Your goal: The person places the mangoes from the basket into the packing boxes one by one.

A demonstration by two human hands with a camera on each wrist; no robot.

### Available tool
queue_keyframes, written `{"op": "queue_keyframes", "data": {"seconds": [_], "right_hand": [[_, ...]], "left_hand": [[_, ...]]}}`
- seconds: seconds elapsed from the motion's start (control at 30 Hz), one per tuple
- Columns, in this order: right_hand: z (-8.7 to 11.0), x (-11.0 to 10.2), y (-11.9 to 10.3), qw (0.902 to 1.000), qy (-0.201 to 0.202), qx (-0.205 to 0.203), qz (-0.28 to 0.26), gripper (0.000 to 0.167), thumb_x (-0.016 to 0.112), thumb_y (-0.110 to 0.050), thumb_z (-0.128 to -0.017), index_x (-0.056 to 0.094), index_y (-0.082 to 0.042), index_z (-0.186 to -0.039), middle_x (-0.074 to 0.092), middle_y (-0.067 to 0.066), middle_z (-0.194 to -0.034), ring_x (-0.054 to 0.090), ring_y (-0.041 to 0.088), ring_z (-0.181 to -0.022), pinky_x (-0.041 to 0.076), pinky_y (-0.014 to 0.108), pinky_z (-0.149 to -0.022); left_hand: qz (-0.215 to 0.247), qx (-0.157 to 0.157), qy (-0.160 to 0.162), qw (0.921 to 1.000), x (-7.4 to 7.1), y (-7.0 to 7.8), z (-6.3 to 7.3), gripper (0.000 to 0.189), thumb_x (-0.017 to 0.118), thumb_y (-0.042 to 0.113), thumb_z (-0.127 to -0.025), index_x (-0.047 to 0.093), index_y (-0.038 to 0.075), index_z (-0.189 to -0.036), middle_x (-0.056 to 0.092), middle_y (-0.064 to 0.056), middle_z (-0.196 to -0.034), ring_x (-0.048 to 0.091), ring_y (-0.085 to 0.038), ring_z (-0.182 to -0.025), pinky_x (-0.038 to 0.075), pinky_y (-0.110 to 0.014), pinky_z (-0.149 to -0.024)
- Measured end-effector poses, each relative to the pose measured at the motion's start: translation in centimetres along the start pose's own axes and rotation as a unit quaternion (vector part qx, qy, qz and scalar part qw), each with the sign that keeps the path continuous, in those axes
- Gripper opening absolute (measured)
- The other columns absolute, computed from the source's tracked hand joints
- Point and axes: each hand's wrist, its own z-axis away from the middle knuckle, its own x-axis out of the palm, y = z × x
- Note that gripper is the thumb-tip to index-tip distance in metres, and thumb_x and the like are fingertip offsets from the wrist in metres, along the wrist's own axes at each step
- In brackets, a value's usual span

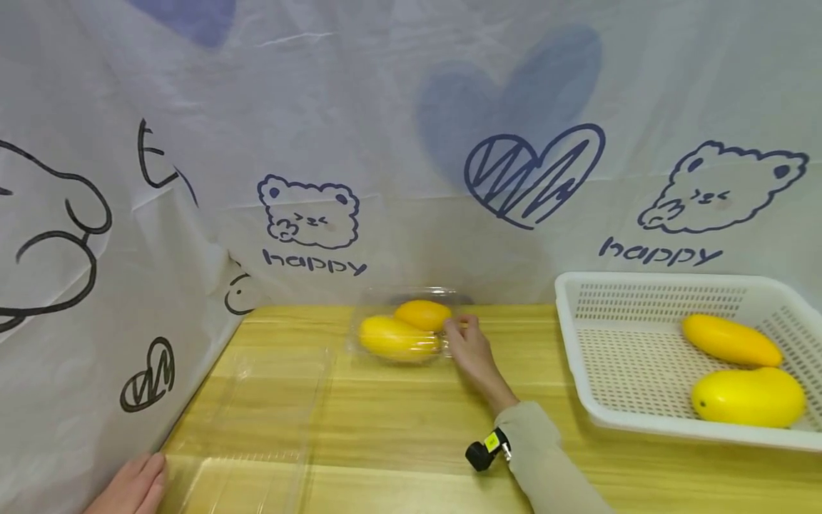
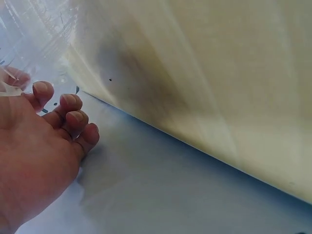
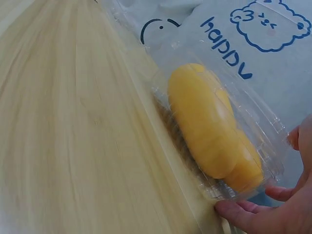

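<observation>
At the back of the table, a clear plastic box (image 1: 369,357) has two yellow mangoes (image 1: 399,338) inside, one partly behind the other. My right hand (image 1: 472,353) grips this box by its right end; the right wrist view shows fingers and thumb at the end's corners. My left hand (image 1: 131,487) is at the table's left edge, beside a second clear plastic box (image 1: 270,400) that lies open. In the left wrist view its fingers curl loosely next to clear plastic (image 2: 41,34); whether they touch it is hard to see.
A white perforated basket (image 1: 571,357) stands on the right with two more mangoes (image 1: 748,397) in it. Behind and to the left of the wooden table (image 1: 398,442) hangs a printed white cloth (image 1: 411,235).
</observation>
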Motion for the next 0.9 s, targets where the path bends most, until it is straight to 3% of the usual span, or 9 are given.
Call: {"op": "queue_keyframes", "data": {"seconds": [0.17,0.33,0.43,0.53,0.67,0.9], "right_hand": [[-0.3,1.4,-0.6,1.0,0.001,-0.003,0.004,0.057,0.044,-0.042,-0.103,0.042,-0.001,-0.143,0.066,0.02,-0.119,0.061,0.033,-0.1,0.047,0.047,-0.088],[-0.4,3.1,-1.0,1.0,0.002,-0.001,0.0,0.055,0.046,-0.042,-0.103,0.044,-0.002,-0.14,0.061,0.011,-0.096,0.053,0.024,-0.079,0.043,0.038,-0.073],[-0.5,4.0,-1.3,1.0,0.0,-0.003,-0.005,0.055,0.047,-0.043,-0.103,0.044,-0.002,-0.14,0.059,0.01,-0.094,0.052,0.023,-0.078,0.042,0.037,-0.072],[-0.5,5.0,-1.7,0.9999,0.002,-0.008,-0.013,0.055,0.049,-0.042,-0.103,0.045,-0.001,-0.139,0.059,0.01,-0.094,0.053,0.024,-0.08,0.042,0.037,-0.073],[-0.5,6.3,-2.2,0.9997,-0.003,-0.009,-0.023,0.054,0.05,-0.041,-0.104,0.045,-0.001,-0.139,0.06,0.012,-0.097,0.054,0.025,-0.083,0.043,0.039,-0.075],[-0.5,9.0,-3.3,0.9993,-0.019,-0.001,-0.033,0.058,0.05,-0.044,-0.104,0.043,-0.001,-0.143,0.062,0.018,-0.115,0.058,0.031,-0.1,0.046,0.049,-0.092]], "left_hand": [[-0.003,-0.019,-0.004,0.9998,0.1,0.0,1.1,0.032,0.062,-0.004,-0.087,0.041,0.02,-0.082,0.026,0.018,-0.08,0.026,0.001,-0.067,0.027,-0.027,-0.059],[-0.013,0.028,0.046,0.9985,0.2,0.2,1.4,0.034,0.061,-0.006,-0.077,0.04,0.02,-0.083,0.025,0.018,-0.084,0.025,0.0,-0.07,0.023,-0.023,-0.06],[-0.014,0.028,0.063,0.9975,0.3,0.4,1.5,0.034,0.062,-0.006,-0.074,0.04,0.02,-0.084,0.028,0.019,-0.084,0.028,-0.001,-0.07,0.027,-0.025,-0.059],[-0.014,-0.002,0.056,0.9983,0.3,0.8,1.7,0.034,0.062,-0.005,-0.078,0.04,0.02,-0.084,0.03,0.019,-0.083,0.03,-0.003,-0.069,0.03,-0.028,-0.057],[-0.018,-0.009,0.065,0.9977,0.4,1.2,1.8,0.03,0.061,-0.005,-0.081,0.042,0.019,-0.084,0.032,0.016,-0.083,0.033,-0.004,-0.069,0.03,-0.026,-0.059],[-0.023,-0.003,0.046,0.9987,-0.1,1.8,1.7,0.032,0.062,-0.004,-0.084,0.04,0.018,-0.084,0.027,0.015,-0.084,0.026,-0.002,-0.07,0.024,-0.021,-0.058]]}}
